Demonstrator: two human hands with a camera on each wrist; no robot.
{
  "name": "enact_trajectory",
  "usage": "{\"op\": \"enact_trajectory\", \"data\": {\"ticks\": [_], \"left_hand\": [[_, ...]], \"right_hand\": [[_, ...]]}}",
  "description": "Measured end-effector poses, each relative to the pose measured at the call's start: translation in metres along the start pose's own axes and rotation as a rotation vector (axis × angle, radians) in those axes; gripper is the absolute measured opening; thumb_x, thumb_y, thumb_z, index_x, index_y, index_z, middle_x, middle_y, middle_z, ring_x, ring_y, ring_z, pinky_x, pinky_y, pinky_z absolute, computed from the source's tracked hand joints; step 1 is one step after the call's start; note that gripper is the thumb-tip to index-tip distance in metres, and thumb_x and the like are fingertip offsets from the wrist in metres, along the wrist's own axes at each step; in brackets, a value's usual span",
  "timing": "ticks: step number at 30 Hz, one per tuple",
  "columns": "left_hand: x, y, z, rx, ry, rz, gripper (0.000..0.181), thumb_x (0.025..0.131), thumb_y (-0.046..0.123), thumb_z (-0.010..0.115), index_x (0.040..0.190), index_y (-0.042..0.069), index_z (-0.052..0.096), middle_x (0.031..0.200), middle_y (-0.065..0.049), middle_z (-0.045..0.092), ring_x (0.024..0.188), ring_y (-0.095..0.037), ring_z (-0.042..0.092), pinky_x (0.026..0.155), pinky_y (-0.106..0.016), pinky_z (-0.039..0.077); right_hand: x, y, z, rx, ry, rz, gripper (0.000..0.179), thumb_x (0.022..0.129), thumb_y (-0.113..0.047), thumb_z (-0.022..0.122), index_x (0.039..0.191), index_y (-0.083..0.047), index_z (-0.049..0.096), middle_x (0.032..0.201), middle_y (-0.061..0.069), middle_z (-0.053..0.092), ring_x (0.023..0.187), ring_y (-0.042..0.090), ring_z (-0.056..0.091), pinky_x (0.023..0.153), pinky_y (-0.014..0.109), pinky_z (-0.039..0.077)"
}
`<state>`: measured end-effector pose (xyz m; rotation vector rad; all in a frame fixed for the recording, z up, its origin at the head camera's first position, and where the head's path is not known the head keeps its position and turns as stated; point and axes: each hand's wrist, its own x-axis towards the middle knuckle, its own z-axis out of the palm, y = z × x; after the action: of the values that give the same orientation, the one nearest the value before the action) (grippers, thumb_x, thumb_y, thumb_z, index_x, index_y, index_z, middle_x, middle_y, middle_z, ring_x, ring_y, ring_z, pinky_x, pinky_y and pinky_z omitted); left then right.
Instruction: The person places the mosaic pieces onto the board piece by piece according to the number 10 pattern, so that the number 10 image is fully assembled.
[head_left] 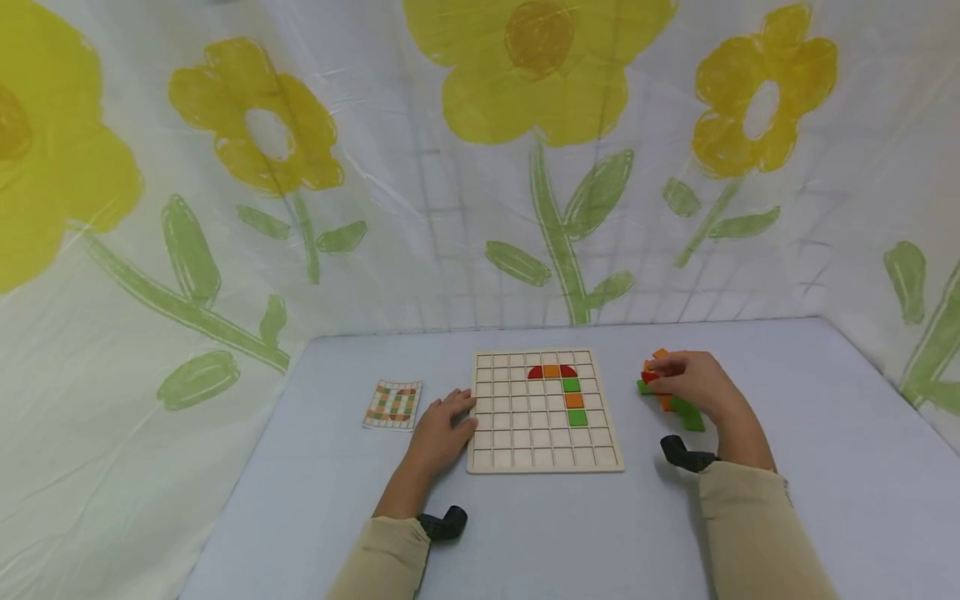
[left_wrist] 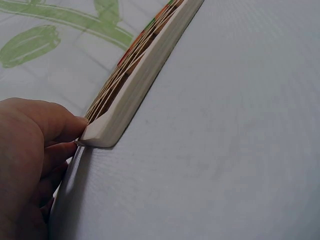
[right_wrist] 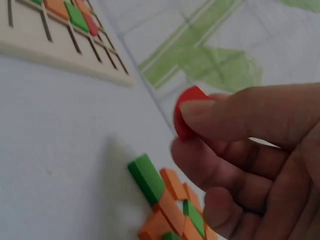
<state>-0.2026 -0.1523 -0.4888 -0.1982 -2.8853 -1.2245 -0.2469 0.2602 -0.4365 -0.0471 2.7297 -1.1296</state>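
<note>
My right hand (head_left: pixel 693 385) pinches a small red block with a curved side (right_wrist: pixel 186 112) between thumb and fingers. It is held above a pile of orange and green blocks (right_wrist: pixel 172 205) on the table. My left hand (head_left: pixel 437 429) lies at the left edge of a pale wooden grid board (head_left: pixel 502 457), its fingertips touching the rim. On the board, towards the upper right, an orange square (head_left: pixel 552 371) sits between two red curved pieces. Below the right one runs a column of a green square (head_left: pixel 572 385), an orange square (head_left: pixel 574 401) and a lower green square (head_left: pixel 577 418).
A small printed pattern card (head_left: pixel 393 405) with coloured squares lies left of the board, near my left hand. Behind the white table (head_left: pixel 540 533) hangs a pale curtain (head_left: pixel 390 208) painted with yellow flowers. Black wrist straps (head_left: pixel 442 523) sit at both sleeves.
</note>
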Motion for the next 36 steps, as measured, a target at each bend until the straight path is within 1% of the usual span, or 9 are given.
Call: {"op": "enact_trajectory", "data": {"ticks": [3,6,10,17,20,26,29,32,36], "left_hand": [[0.000,0.000,0.000,-0.005,0.000,-0.005,0.040,0.096,0.025,0.062,0.133,0.010,0.062,0.148,-0.002,0.051,0.144,-0.023,0.038,0.124,-0.046,0.020],[0.000,0.001,-0.001,-0.006,-0.002,-0.006,0.040,0.096,0.024,0.062,0.133,0.010,0.062,0.148,-0.002,0.051,0.144,-0.023,0.038,0.124,-0.046,0.020],[-0.001,0.001,-0.001,-0.007,-0.003,-0.006,0.040,0.096,0.024,0.062,0.133,0.010,0.062,0.148,-0.002,0.051,0.144,-0.022,0.038,0.124,-0.046,0.020],[-0.001,0.001,0.000,-0.013,0.003,-0.011,0.040,0.096,0.025,0.062,0.133,0.011,0.062,0.148,-0.001,0.050,0.144,-0.023,0.037,0.124,-0.046,0.020],[-0.001,0.000,0.000,-0.015,0.002,-0.016,0.040,0.096,0.025,0.062,0.133,0.011,0.062,0.148,-0.001,0.050,0.144,-0.023,0.037,0.124,-0.047,0.021],[-0.001,0.000,0.000,-0.018,-0.001,-0.017,0.040,0.096,0.024,0.062,0.134,0.011,0.062,0.148,0.000,0.050,0.145,-0.022,0.037,0.124,-0.046,0.020],[-0.001,0.000,0.000,-0.017,0.004,-0.009,0.040,0.096,0.024,0.062,0.133,0.011,0.062,0.148,0.000,0.051,0.144,-0.022,0.037,0.124,-0.046,0.020],[-0.001,0.000,0.000,-0.017,0.005,-0.005,0.040,0.096,0.024,0.062,0.134,0.011,0.062,0.148,0.000,0.051,0.144,-0.022,0.037,0.124,-0.045,0.020],[-0.001,-0.001,0.000,-0.021,0.004,-0.003,0.040,0.096,0.024,0.061,0.134,0.011,0.062,0.148,0.000,0.050,0.145,-0.022,0.037,0.124,-0.045,0.020]], "right_hand": [[0.002,-0.014,0.009,0.036,-0.095,-0.025,0.040,0.084,-0.030,0.077,0.117,-0.010,0.071,0.106,0.008,0.071,0.089,0.024,0.062,0.073,0.031,0.053],[0.003,-0.025,0.019,0.072,-0.168,-0.013,0.033,0.083,-0.026,0.078,0.112,-0.011,0.073,0.099,0.004,0.071,0.083,0.022,0.060,0.070,0.031,0.054],[0.002,-0.036,0.030,0.076,-0.212,-0.020,0.022,0.083,-0.020,0.076,0.104,-0.014,0.076,0.096,0.002,0.071,0.087,0.019,0.060,0.073,0.030,0.056],[0.003,-0.047,0.045,0.061,-0.297,-0.138,0.019,0.081,-0.012,0.076,0.101,-0.011,0.075,0.087,0.003,0.068,0.080,0.020,0.057,0.068,0.031,0.051],[0.003,-0.050,0.053,0.053,-0.328,-0.158,0.017,0.081,-0.010,0.078,0.097,-0.011,0.074,0.082,0.002,0.066,0.079,0.019,0.056,0.070,0.030,0.049],[0.002,-0.060,0.064,-0.026,-0.357,-0.192,0.011,0.080,-0.010,0.078,0.089,-0.013,0.074,0.077,-0.001,0.066,0.077,0.017,0.057,0.071,0.029,0.049],[0.002,-0.064,0.068,-0.036,-0.370,-0.234,0.013,0.079,-0.009,0.079,0.090,-0.012,0.073,0.076,-0.001,0.065,0.075,0.016,0.057,0.068,0.029,0.050],[0.001,-0.067,0.072,-0.035,-0.368,-0.252,0.016,0.078,-0.006,0.078,0.092,-0.012,0.072,0.073,-0.001,0.063,0.072,0.017,0.056,0.066,0.030,0.048],[-0.001,-0.071,0.076,-0.051,-0.344,-0.243,0.019,0.077,-0.005,0.078,0.092,-0.013,0.070,0.070,-0.001,0.060,0.069,0.017,0.054,0.063,0.030,0.046]]}}
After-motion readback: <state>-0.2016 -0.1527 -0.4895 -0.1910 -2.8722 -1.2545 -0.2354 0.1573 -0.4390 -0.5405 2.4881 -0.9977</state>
